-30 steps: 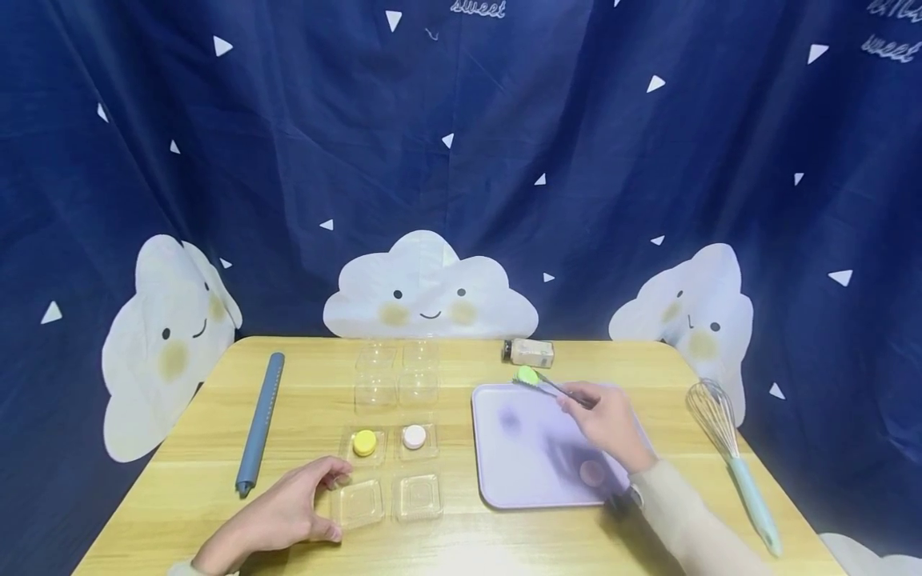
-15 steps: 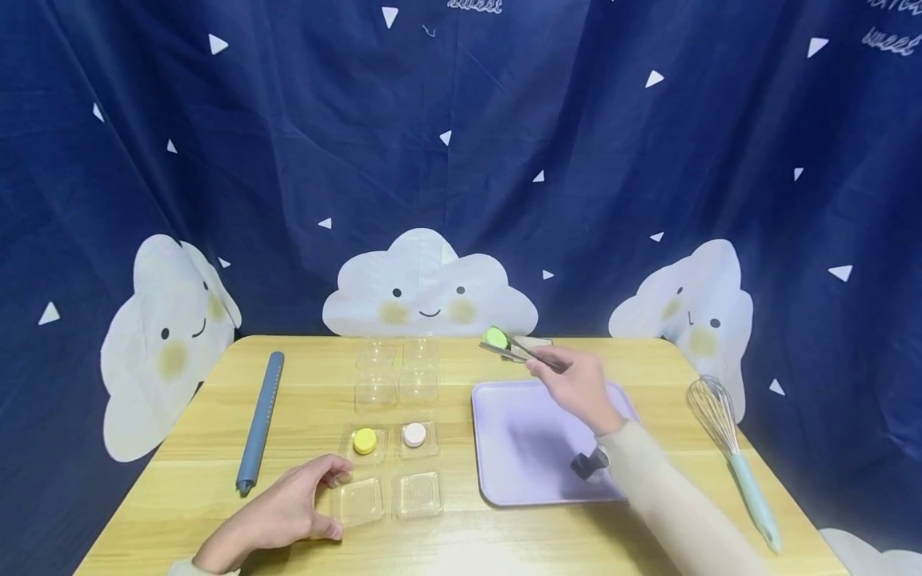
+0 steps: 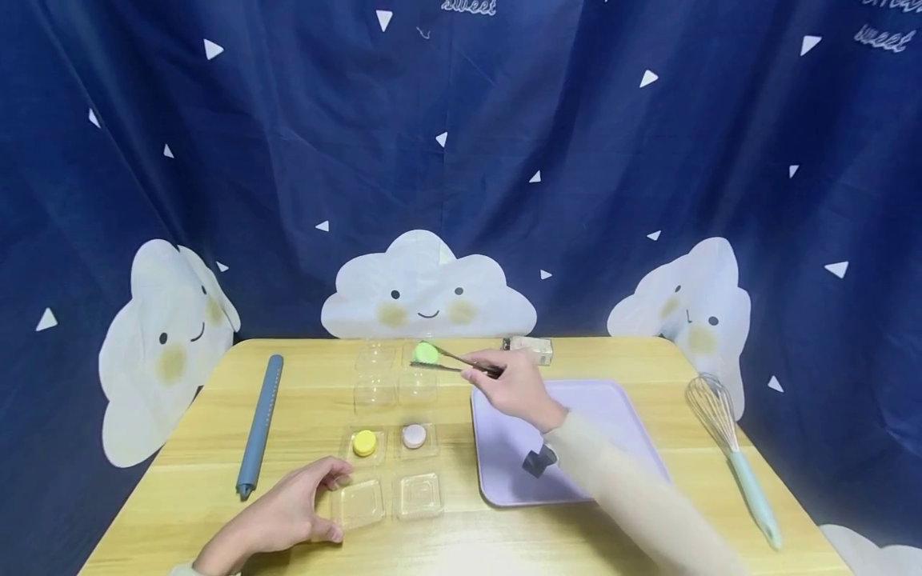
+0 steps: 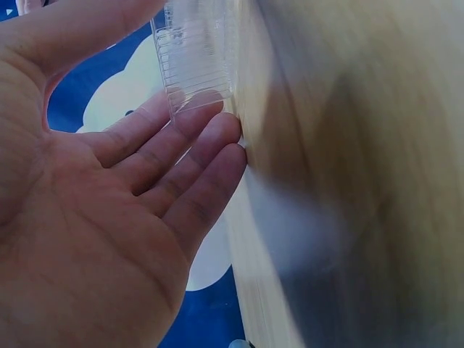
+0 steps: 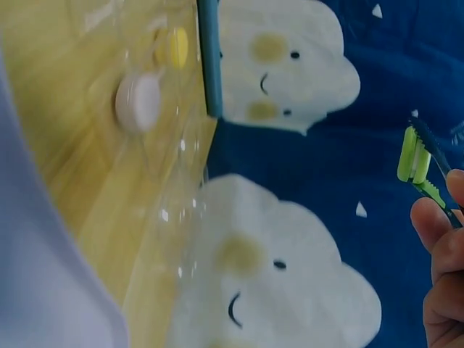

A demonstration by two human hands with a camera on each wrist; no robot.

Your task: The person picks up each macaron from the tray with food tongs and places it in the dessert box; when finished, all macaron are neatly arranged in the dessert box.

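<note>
My right hand (image 3: 515, 388) holds dark tongs (image 3: 450, 364) whose tips clamp a green macaron (image 3: 426, 353). In the right wrist view the macaron (image 5: 414, 155) shows its pale filling edge-on. In the head view it overlaps the back right clear compartments. My left hand (image 3: 284, 508) rests at the left side of the clear plastic packaging, fingertips and thumb right by its near left compartment (image 3: 360, 502); the left wrist view shows its fingers (image 4: 206, 181) extended beside the ribbed clear wall (image 4: 199, 65). A yellow macaron (image 3: 364, 442) and a pale pink macaron (image 3: 414, 436) sit in separate compartments.
A lilac tray (image 3: 497, 492) lies right of the packaging, partly under my right arm. Behind it a small dark-capped bottle (image 3: 531, 350) lies on its side. A whisk (image 3: 735, 460) is at the right edge, a blue-grey rod (image 3: 259, 428) at the left.
My right hand has carried the tongs and green macaron left, from above the tray's back edge to over the back clear compartments. My left hand has stayed in place.
</note>
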